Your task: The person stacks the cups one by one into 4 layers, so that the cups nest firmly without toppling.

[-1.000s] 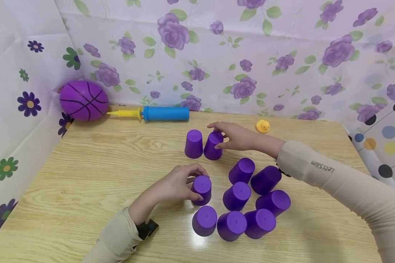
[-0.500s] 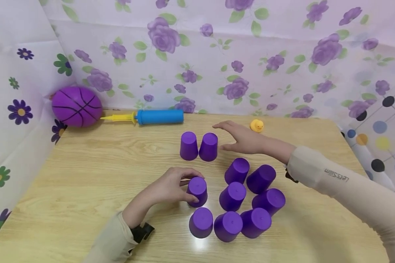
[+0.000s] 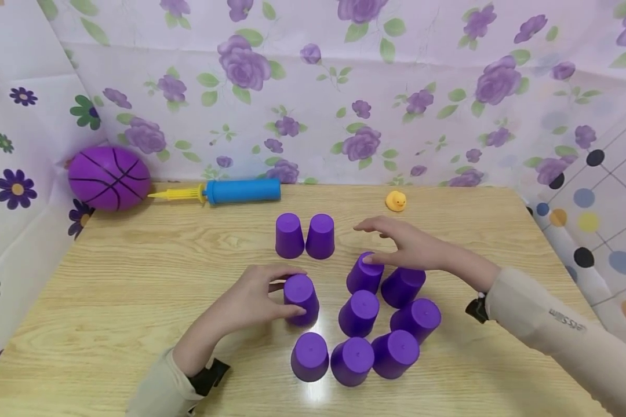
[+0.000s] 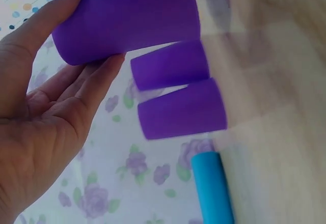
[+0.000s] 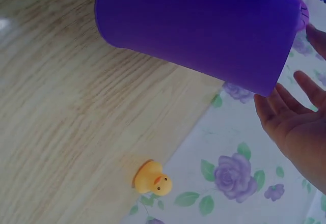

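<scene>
Upside-down purple plastic cups stand on the wooden table. In the head view my left hand (image 3: 247, 298) grips one cup (image 3: 301, 300) at the middle, thumb on the near side and fingers behind; the left wrist view shows the same cup (image 4: 127, 20) between thumb and fingers. My right hand (image 3: 414, 248) hovers with spread fingers over the back of a cup cluster, its thumb overlapping the top of one cup (image 3: 364, 281). Nothing is between those fingers. Two cups, a left one (image 3: 289, 237) and a right one (image 3: 320, 238), stand side by side farther back.
Several more cups cluster at the front right, among them a front one (image 3: 352, 362) and a right one (image 3: 417, 320). Along the back edge lie a purple ball (image 3: 109, 178), a blue pump (image 3: 244, 191) and a yellow rubber duck (image 3: 396, 201). Flowered cloth (image 3: 302, 87) hangs behind.
My right hand has left the right-hand cup of the back pair, moving right and then nearer, over the cluster. My left hand keeps its cup. The head view has shifted slightly.
</scene>
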Demonstrator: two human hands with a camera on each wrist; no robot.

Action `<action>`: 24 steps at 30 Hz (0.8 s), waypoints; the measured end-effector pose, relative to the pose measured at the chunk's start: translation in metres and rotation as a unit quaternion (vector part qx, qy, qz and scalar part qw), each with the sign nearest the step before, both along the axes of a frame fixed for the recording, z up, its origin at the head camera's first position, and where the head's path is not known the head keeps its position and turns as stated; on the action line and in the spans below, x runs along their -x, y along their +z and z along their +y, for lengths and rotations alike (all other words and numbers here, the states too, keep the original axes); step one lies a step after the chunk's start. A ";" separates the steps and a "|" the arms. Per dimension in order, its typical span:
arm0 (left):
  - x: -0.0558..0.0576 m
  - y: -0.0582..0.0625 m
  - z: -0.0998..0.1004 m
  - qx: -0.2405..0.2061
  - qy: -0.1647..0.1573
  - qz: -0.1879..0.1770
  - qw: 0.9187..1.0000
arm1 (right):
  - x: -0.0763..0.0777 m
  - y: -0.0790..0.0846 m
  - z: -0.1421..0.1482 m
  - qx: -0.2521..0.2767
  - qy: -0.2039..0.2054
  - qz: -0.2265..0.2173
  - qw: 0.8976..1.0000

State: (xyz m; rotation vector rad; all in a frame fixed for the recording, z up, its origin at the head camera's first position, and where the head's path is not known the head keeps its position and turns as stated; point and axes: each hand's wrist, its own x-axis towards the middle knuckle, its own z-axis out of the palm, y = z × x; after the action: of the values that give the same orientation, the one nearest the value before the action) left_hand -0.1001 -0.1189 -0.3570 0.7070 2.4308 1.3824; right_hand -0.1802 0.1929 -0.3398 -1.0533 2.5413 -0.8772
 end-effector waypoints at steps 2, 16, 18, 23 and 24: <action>0.000 0.004 -0.003 -0.010 0.016 0.010 1.000 | -0.002 -0.002 0.004 0.008 0.016 0.004 1.000; -0.001 0.025 -0.019 -0.085 0.104 0.113 0.984 | -0.020 -0.016 0.026 0.026 -0.008 -0.014 1.000; 0.002 0.028 -0.017 -0.092 0.103 0.122 0.983 | -0.024 -0.016 0.033 0.017 -0.013 -0.009 1.000; 0.015 0.039 -0.003 -0.100 0.092 0.127 0.982 | -0.032 -0.008 0.053 -0.009 -0.016 -0.016 1.000; 0.018 0.041 0.001 -0.102 0.088 0.129 0.982 | -0.033 -0.006 0.056 -0.012 -0.019 -0.019 1.000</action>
State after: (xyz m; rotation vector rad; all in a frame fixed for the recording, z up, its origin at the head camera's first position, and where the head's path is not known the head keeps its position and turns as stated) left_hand -0.1181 -0.1181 -0.3163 0.7762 2.6278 1.7257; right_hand -0.1472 0.2488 -0.3454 -0.9753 2.5416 -0.8671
